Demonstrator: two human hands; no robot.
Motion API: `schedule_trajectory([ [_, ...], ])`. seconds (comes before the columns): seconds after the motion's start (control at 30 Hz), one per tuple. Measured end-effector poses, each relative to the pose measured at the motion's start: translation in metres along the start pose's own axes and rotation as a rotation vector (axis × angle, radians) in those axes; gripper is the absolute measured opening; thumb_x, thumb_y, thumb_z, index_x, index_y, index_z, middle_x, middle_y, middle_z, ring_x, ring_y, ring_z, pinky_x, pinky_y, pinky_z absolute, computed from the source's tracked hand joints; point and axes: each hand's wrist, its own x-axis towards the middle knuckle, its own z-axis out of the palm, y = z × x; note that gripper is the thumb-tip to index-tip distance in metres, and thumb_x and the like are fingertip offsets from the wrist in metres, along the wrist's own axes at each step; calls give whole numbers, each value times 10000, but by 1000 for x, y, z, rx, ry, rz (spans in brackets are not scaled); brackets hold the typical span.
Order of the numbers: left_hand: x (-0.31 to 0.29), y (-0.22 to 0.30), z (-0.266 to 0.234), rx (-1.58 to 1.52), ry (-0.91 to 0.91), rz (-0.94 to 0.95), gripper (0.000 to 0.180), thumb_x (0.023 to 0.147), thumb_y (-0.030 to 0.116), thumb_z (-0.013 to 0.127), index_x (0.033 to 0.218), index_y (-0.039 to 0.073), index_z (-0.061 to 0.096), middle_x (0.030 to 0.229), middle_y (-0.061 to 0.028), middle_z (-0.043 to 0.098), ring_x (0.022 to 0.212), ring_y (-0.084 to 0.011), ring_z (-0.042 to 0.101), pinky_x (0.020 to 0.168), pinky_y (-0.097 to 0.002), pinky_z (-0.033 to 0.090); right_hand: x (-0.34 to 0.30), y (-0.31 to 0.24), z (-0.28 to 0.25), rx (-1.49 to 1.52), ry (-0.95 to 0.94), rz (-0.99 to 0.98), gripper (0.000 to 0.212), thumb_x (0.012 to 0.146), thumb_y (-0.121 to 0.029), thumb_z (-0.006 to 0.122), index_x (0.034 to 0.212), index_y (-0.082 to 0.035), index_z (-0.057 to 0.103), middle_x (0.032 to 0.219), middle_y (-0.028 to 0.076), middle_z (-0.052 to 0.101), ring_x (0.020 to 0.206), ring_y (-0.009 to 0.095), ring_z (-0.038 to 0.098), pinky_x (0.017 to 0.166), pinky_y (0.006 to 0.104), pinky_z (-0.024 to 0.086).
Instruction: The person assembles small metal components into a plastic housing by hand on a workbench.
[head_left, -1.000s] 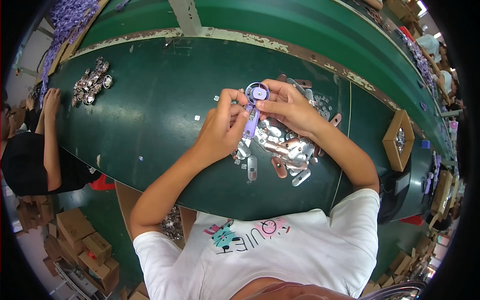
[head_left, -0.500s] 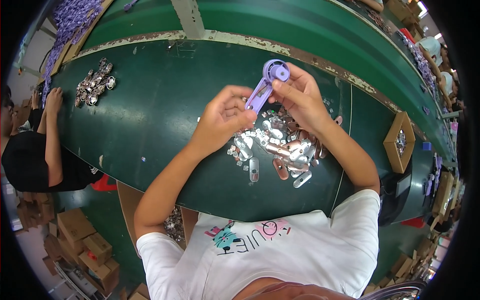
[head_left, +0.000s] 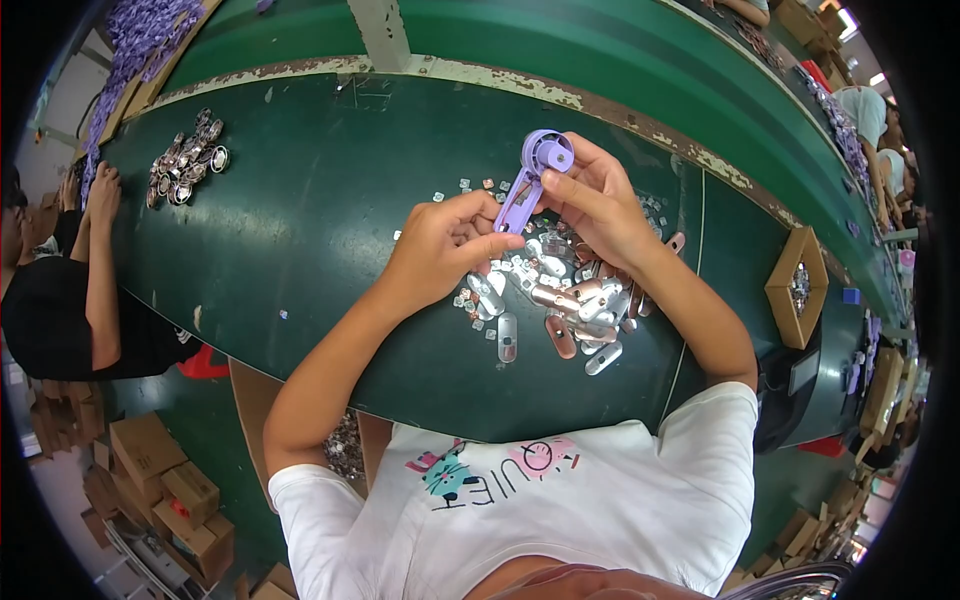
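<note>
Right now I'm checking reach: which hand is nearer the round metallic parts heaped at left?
Left. The left hand is right of the round metallic parts; the right hand is farther right.

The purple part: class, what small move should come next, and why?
With the purple part held at its round end by the right grip and the left grip at its narrow end, a light left pinch there would probably steady it.

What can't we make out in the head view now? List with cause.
All head view:
- Right hand fingertips behind the purple part: hidden by that part.
- Lower plates in the metal pile: covered by upper ones.
- Pieces inside the brown box: too small.
- Co-worker's head: cut off by left edge.
</note>
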Motion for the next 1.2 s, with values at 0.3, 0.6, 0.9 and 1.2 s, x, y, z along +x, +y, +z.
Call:
schedule_trajectory([
  [0.3,-3,5,-1,-8,-75,-44,275,825,138,731,707,21,511,518,-4,529,425,-41,456,398,-220,328,-3,-2,1,48,-30,1,253,896,-95,627,1121,-27,531,989,85,639,887,142,627,783,277,519],
  [0.6,-2,-6,2,453,32,344,256,800,192,757,787,21,567,575,-24,553,440,-59,500,427,-210,376,7,-22,-6,-268,-7,99,420,877,-127,668,1235,-51,463,935,62,654,807,90,584,732,241,476],
  [0.9,-2,9,10,909,179,458,431,785,264,726,1144,73,584,897,-71,559,739,-243,622,599,-344,512,37,-71,-259,-1103,936,-255,569,847,-505,634,1223,-79,607,1061,144,654,1010,250,589,889,390,438],
  [1.2,-4,5,10,873,58,518,302,780,151,705,1055,47,637,888,-89,593,778,-270,555,687,-361,467,52,-36,-213,-1898,1114,-211,575,868,-518,566,1318,-171,482,1288,96,469,1216,327,376,938,581,257],
])
